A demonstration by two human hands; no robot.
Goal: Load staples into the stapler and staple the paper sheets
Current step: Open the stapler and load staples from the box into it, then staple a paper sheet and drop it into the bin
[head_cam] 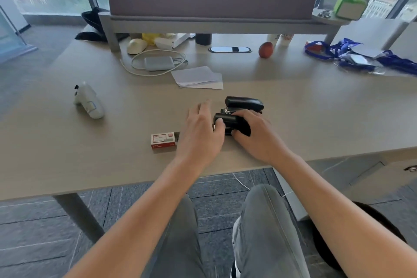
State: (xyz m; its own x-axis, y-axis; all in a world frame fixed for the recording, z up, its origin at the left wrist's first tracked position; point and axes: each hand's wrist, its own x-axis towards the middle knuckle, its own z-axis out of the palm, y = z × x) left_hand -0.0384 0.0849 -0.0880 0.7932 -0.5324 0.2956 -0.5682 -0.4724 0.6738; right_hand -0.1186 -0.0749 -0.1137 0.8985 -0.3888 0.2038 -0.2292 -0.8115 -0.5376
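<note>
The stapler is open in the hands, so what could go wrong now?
1. The stapler is swung open while the right hand grips it and the left hand works at its end; it might snap onto a finger.
2. The staple box sits beside the left wrist, near the desk edge; a nudge could knock it off.

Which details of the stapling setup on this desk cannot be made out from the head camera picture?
- Black stapler, head view: whether staples sit in its opened channel; the left hand and right hand cover it.
- Small red-and-white staple box: its label print is too small, and its right end is hidden behind the left hand.
- Stack of white paper sheets: the sheet count is too blurred to tell.
</note>
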